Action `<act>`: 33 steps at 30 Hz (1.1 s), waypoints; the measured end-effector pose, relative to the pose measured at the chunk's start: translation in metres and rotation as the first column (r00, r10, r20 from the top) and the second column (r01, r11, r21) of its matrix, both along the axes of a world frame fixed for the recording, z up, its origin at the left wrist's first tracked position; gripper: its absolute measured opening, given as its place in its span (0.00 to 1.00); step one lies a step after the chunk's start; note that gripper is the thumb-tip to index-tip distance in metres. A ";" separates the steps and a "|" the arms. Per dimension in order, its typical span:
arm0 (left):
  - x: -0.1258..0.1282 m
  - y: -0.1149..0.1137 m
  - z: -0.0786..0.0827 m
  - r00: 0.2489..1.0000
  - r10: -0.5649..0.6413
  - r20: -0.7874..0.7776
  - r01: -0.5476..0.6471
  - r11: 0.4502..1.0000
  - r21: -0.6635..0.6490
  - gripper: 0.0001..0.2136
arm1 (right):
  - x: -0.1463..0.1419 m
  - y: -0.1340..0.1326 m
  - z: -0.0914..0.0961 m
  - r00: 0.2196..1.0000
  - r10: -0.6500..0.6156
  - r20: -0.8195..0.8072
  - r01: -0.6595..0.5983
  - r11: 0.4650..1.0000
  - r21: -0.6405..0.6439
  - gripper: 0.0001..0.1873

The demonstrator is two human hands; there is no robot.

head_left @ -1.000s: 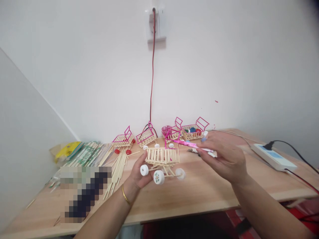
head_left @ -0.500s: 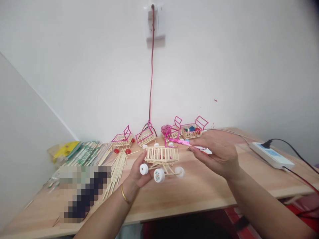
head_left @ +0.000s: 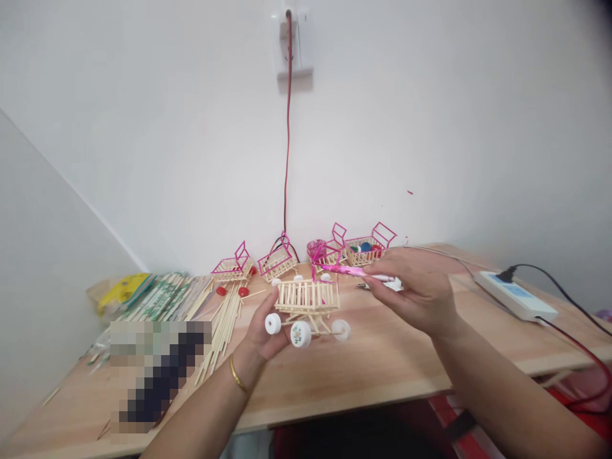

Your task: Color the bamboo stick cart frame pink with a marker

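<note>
In my left hand is a small toy cart built of pale wooden sticks, with white round wheels and a pink handle frame at its back. My fingers close around the cart's left side and underside, partly hidden behind it. A paintbrush with pink paint on it is pinched in my right hand. Its tip lies against or just beside the cart's pink handle; I cannot tell whether they touch. Behind the held cart, a pink-stained cup stands near the wall.
Several similar carts with pink handles, one a filled cart with coloured caps, line the wall. Loose sticks and packaged chopsticks lie left, beside red caps. A power strip with cables sits right.
The view has shifted slightly. The brush has edged a little along the pink handle, and both hands keep their grips on the cart and the paintbrush.
</note>
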State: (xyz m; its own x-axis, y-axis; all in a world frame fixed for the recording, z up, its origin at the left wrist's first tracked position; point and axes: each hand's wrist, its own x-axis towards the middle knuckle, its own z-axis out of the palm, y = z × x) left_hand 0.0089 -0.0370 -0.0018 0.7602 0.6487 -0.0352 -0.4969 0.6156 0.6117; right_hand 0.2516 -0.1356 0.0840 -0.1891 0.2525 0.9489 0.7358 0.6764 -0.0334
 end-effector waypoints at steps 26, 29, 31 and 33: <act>-0.009 0.013 -0.011 0.984 -0.167 0.063 0.166 0.986 0.018 0.28 | 0.023 -0.004 -0.009 0.997 0.001 -0.077 -0.008 0.996 -0.094 0.09; -0.010 0.015 -0.013 0.984 -0.164 0.066 0.163 0.986 0.019 0.29 | 0.025 -0.003 -0.012 0.996 -0.025 -0.081 0.016 0.995 -0.099 0.08; -0.010 0.015 -0.013 0.981 -0.184 0.055 0.183 0.983 0.018 0.30 | 0.027 -0.003 -0.014 0.993 -0.066 -0.095 0.056 0.993 -0.101 0.08; -0.009 0.014 -0.012 0.978 -0.200 0.053 0.199 0.980 0.023 0.30 | 0.029 -0.004 -0.015 0.991 -0.066 -0.114 0.054 0.993 -0.107 0.08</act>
